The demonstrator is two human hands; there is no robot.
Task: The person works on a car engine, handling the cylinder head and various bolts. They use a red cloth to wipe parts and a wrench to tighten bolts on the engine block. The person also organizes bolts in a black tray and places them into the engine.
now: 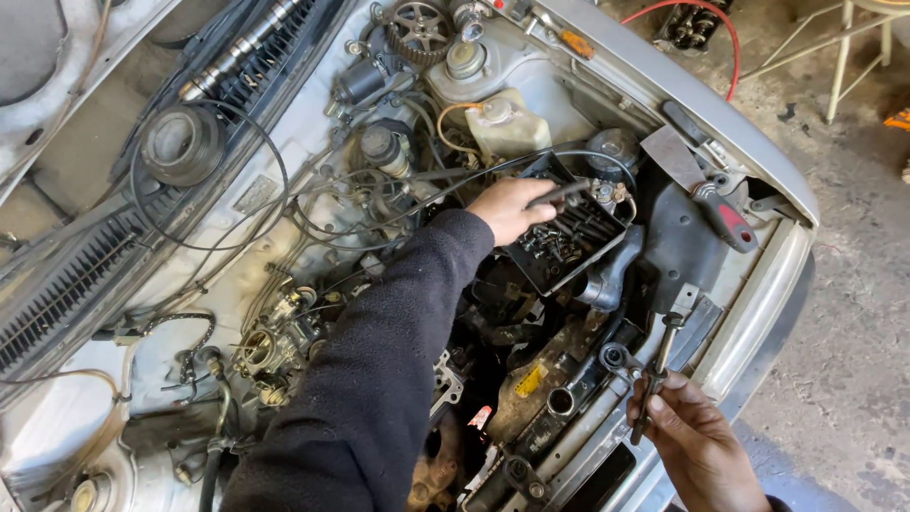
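Steel wrench (656,374) in right hand (690,431); left hand (507,209) grips black rod (561,193).

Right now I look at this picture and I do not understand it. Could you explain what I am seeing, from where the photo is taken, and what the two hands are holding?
The one picture comes from a camera worn on a person's head, looking down into the open engine bay of a silver car. There is no robot; both hands belong to that person.

The left hand, in a dark fleece sleeve, reaches across the engine and grips a dark tool handle over a black tray full of bolts and sockets.

The right hand, at the front edge of the car, holds a slim metal wrench.

Around them: a carburettor at the left, a toothed pulley at the top, a pale fluid reservoir, and a red-handled tool resting on the car's front right edge. Many hoses and wires run between.
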